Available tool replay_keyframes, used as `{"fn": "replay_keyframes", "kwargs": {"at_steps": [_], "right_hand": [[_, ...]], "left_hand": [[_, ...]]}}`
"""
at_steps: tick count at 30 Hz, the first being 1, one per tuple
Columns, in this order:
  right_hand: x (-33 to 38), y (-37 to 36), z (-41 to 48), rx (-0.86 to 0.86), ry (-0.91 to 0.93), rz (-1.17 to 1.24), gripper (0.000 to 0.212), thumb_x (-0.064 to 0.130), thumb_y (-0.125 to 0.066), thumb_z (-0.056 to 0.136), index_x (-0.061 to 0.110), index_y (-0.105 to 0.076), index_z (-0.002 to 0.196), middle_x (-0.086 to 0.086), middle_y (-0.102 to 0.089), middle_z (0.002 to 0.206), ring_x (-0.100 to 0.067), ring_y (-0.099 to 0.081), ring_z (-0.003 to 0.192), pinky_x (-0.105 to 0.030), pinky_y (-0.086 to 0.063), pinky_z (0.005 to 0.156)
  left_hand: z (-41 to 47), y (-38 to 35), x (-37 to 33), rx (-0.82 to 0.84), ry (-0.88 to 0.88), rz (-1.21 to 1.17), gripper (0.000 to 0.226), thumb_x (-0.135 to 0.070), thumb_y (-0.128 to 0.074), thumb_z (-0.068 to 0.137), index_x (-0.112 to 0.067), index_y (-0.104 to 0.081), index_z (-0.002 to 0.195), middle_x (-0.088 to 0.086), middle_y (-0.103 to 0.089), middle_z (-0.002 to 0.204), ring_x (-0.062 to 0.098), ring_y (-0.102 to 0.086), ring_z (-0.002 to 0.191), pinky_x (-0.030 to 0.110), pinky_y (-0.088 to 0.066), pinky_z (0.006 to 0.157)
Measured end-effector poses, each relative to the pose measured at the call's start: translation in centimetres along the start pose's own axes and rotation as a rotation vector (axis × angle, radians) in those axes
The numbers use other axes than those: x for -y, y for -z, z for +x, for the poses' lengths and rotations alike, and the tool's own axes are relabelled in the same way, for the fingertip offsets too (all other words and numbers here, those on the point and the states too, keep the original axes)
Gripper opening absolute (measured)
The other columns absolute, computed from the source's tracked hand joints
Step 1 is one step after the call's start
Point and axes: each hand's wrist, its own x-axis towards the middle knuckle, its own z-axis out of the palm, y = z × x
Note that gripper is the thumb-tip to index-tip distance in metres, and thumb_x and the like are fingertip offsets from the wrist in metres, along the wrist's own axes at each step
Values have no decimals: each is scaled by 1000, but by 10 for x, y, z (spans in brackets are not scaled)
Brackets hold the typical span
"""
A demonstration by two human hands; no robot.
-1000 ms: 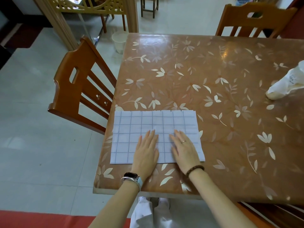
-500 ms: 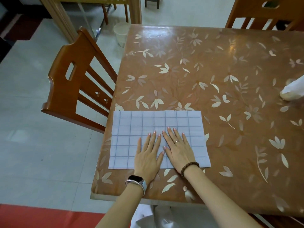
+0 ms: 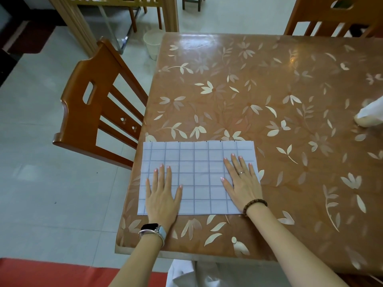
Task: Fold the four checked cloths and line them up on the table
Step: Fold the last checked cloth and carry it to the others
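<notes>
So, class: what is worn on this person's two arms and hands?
The left hand has a smartwatch at its wrist, dark rectangular face, pale band. The right hand wears a thin ring and, at the wrist, a brown beaded bracelet. No sleeves show on either forearm.

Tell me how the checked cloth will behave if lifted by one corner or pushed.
The checked cloth lies thin and flat under the left hand and right hand, so it would probably droop and unfold when lifted. The table looks glossy, so a push may slide it.
</notes>
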Motion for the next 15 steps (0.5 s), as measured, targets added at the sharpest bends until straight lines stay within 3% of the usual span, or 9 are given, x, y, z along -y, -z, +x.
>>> {"fn": "replay_keyframes", "kwargs": {"at_steps": [4,6,10,12,15], "right_hand": [[-4,5,0,3,-13,40,67,58,-6,95,28,-5,156,5,4,162,-15,7,150,-35,8,120],[-3,11,-3,-8,-47,141,63,52,-20,100,24,-10,156,4,-2,163,-16,2,151,-34,7,121],[-4,30,-23,-168,-268,507,53,23,-53,97,17,-35,147,-2,-28,157,-22,-27,143,-39,-24,116],[-9,39,-37,-254,-422,748,47,10,-57,93,13,-46,138,-7,-42,144,-20,-44,127,-38,-37,109],[-21,52,-58,-307,-624,1006,37,6,-59,92,11,-51,129,-8,-52,132,-14,-54,107,-32,-47,93]], "left_hand": [[1,4,4,-11,10,2,74,-61,-7,98,-17,-16,156,6,-15,163,25,-12,151,44,-3,122],[-1,10,-4,-6,14,-31,74,-60,-7,97,-16,-14,157,5,-11,163,24,-8,151,42,1,123],[-12,19,-39,44,-86,-172,65,-49,-21,102,-18,-4,157,1,4,165,16,8,151,32,6,121],[-21,21,-61,68,-195,-247,62,-44,-26,103,-16,-11,157,0,-2,165,13,5,151,28,5,120],[-34,23,-95,115,-336,-323,64,-46,-24,98,-17,-22,155,-1,-12,164,13,-4,151,26,4,119]]}}
